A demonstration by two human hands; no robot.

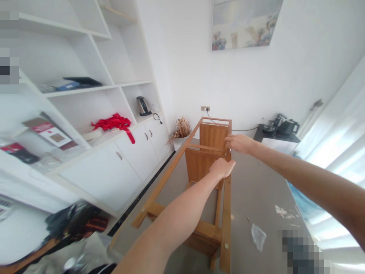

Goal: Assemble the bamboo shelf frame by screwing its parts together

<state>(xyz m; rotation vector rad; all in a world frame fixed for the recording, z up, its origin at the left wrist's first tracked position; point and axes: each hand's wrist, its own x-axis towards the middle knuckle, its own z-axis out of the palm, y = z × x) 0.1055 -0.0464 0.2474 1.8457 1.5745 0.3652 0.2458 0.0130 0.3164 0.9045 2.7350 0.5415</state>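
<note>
A wooden shelf frame (pixel 227 201) with slatted panels stands on the floor ahead of me. My left hand (pixel 222 168) is closed around its right-hand rail, just below the crossbar joint. A little farther along the same rail, my right hand (pixel 238 144) has its fingers bent together against the wood near that joint. Whatever lies between the right fingertips is too small or hidden to make out. One slatted panel (pixel 196 165) shows behind my left hand, and another panel (pixel 212 135) sits at the far end.
A clear plastic bag (pixel 258 236) lies on the floor to the right. White cabinets (pixel 102 179) run along the left, with a kettle (pixel 143 106) and red ribbon (pixel 114 122) on the shelves. A planter (pixel 179 142) and a low black-topped stand (pixel 278 135) are near the back wall.
</note>
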